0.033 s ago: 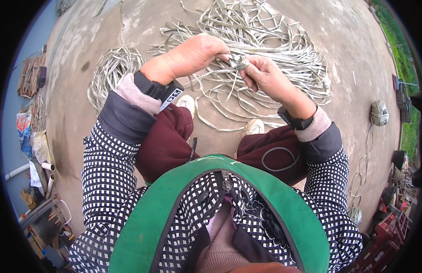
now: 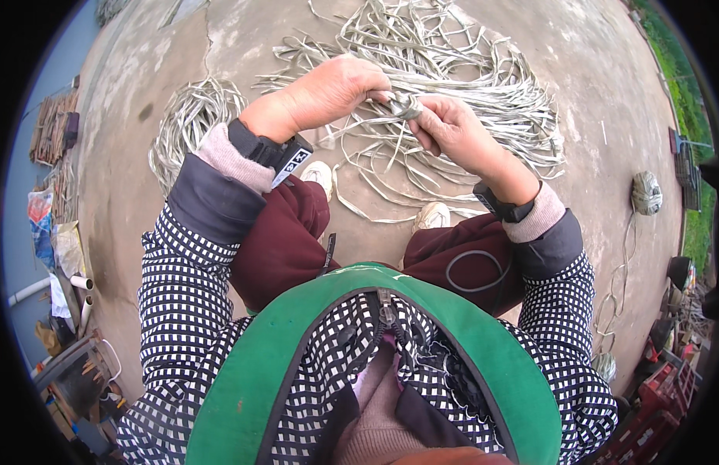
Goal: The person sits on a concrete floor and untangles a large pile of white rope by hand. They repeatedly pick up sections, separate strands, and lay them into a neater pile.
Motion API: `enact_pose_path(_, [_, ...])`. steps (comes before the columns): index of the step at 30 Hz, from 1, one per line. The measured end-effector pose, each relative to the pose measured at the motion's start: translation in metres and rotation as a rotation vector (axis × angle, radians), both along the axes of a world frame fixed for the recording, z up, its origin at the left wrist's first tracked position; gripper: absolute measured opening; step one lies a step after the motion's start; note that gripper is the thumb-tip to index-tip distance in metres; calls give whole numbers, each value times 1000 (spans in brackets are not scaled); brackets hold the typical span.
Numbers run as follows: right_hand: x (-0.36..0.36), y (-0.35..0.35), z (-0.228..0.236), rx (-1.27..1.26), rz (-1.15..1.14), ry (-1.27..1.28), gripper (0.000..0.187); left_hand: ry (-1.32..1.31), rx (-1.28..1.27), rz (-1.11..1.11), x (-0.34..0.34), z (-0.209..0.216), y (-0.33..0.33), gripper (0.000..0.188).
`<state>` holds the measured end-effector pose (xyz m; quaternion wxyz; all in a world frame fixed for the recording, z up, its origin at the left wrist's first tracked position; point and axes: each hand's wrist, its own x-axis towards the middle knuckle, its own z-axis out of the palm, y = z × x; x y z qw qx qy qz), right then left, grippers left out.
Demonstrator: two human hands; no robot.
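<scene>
My left hand (image 2: 337,87) and my right hand (image 2: 458,133) meet in front of me, both closed on one pale grey-green plastic strap (image 2: 406,106). Between my fingers the strap is bunched into a loop or knot; its exact form is partly hidden. My left fingertips pinch it from the left, while the right thumb and fingers hold it from the other side. Beyond and below my hands a large loose heap of the same flat strapping (image 2: 483,85) spreads over the concrete, with strands trailing towards my shoes (image 2: 431,216).
A smaller strap coil (image 2: 190,128) lies to the left. On the right sits a wound ball of strap (image 2: 647,193), a thin strand trailing from it. Stacked wood (image 2: 54,130) and white pipes (image 2: 82,284) line the left edge; a red crate (image 2: 660,403) stands lower right.
</scene>
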<state>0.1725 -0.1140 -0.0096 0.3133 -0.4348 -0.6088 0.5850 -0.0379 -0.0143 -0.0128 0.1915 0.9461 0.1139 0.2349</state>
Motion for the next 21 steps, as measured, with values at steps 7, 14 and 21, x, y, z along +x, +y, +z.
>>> enact_pose_path(7, [-11,-11,20,196,-67,-149,32,-66,23,-29,-6,9,8,22])
enact_pose_path(14, [-10,-23,26,244,-61,-151,33,-129,88,15,-15,22,9,21])
enact_pose_path(21, [34,2,27,63,-159,-128,39,-20,389,77,-16,35,-13,8])
